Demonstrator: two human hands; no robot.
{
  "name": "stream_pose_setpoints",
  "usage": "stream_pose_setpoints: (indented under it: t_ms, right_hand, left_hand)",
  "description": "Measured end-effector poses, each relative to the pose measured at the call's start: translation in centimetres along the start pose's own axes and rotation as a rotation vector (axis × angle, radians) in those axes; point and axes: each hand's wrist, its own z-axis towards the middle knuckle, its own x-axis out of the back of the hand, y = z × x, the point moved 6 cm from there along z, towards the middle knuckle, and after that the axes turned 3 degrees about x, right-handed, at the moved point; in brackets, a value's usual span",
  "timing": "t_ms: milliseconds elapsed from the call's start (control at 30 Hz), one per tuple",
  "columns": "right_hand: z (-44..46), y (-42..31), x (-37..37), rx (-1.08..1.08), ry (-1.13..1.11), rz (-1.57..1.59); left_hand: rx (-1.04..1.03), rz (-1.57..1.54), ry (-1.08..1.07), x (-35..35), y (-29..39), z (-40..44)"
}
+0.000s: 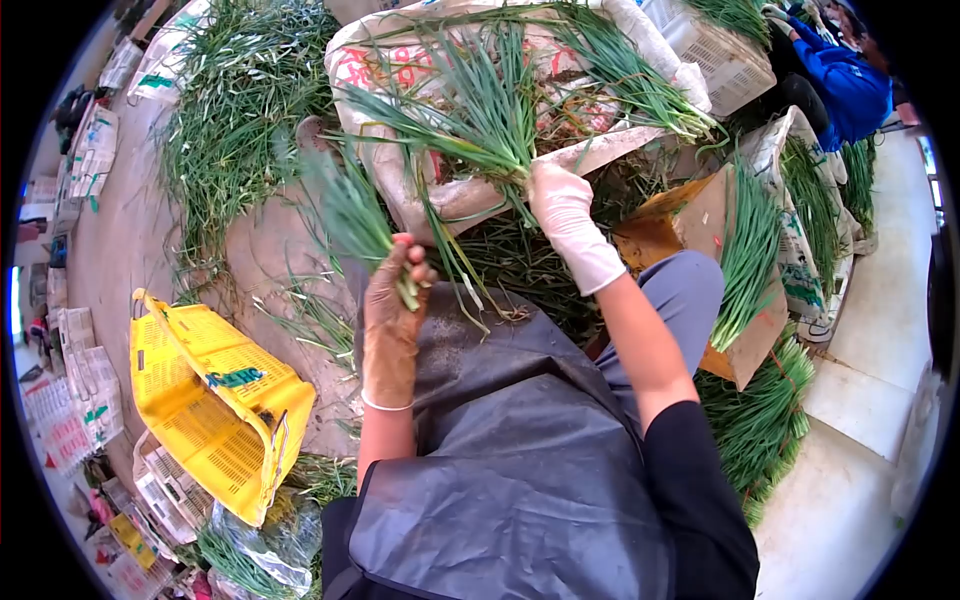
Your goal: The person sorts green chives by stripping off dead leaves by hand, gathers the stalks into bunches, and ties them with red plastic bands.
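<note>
My left hand (396,285), in a brownish glove with bare fingertips, is closed around the lower stalks of a small bunch of spring onions (345,205). Their leaves point up and away, blurred by motion. My right hand (562,205), in a pale glove, grips a larger bunch of spring onions (490,110) near its root end. Those leaves fan out over a white-lined tray (455,205) in front of me. Another bundle (635,75) lies across the tray's right side, among loose brownish trimmings. A few loose stalks with roots (480,300) hang over my dark apron (530,430).
A yellow crate (215,400) lies tipped at the left. Loose greens (245,130) are heaped at the upper left. On the right, a bundle leans on a cardboard box (745,335), with more bundles (765,430) below. A person in blue (850,85) sits at the upper right.
</note>
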Motion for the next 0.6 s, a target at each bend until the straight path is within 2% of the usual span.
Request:
stream_pose_setpoints:
  t_ms: [33,100,167,200,233,300,367,400,433,467,500,533,567,600]
  right_hand:
    - [0.7,1.2,-1.1,-0.082,-0.139,0.070]
    - [-1.1,0.5,5.5,0.080,0.390,0.254]
    - [-3.7,-1.3,10.1,0.193,0.563,0.431]
    - [-5.3,-2.8,10.2,0.266,0.498,0.270]
    - [-6.7,-4.0,9.3,0.351,0.433,0.356]
    - [-9.6,-6.4,3.7,0.444,-0.105,0.110]
    - [-8.8,-5.0,3.8,0.403,-0.047,0.205]
    - [-7.8,-4.5,4.7,0.367,0.007,0.304]
    - [-5.2,-3.4,4.3,0.112,-0.052,0.239]
    - [-3.8,-2.8,4.8,0.108,0.223,0.088]
    - [-1.1,-1.3,1.1,0.031,0.159,0.011]
    - [1.0,0.1,-1.8,-0.136,0.004,0.031]
    - [1.6,0.6,-0.8,-0.061,-0.008,0.038]
    - [1.4,0.8,1.7,-0.046,0.122,0.167]
  left_hand:
    - [-0.026,0.000,-0.061,-0.8,1.2,-0.5]
    - [-0.108,0.035,-0.052,-1.3,3.3,-1.0]
    - [-0.161,0.085,-0.010,-0.2,3.9,-2.3]
    - [-0.197,0.034,-0.029,-0.1,4.4,-2.3]
    - [-0.229,-0.014,-0.051,-0.3,4.7,-2.2]
    - [-0.240,-0.055,-0.065,-0.2,4.4,-2.2]
    - [-0.209,-0.088,-0.005,0.5,3.7,-2.1]
    - [-0.165,-0.066,-0.053,0.5,3.3,-1.9]
    - [-0.165,-0.066,-0.049,0.7,2.9,-1.7]
    - [-0.168,-0.028,0.030,0.3,2.3,-1.8]
    - [-0.173,0.010,0.102,-0.1,2.0,-2.0]
    - [-0.177,0.018,0.111,-0.7,2.1,-2.3]
    - [-0.177,0.021,0.100,-1.1,2.4,-2.3]
    - [-0.206,0.024,0.025,-1.6,3.0,-2.3]
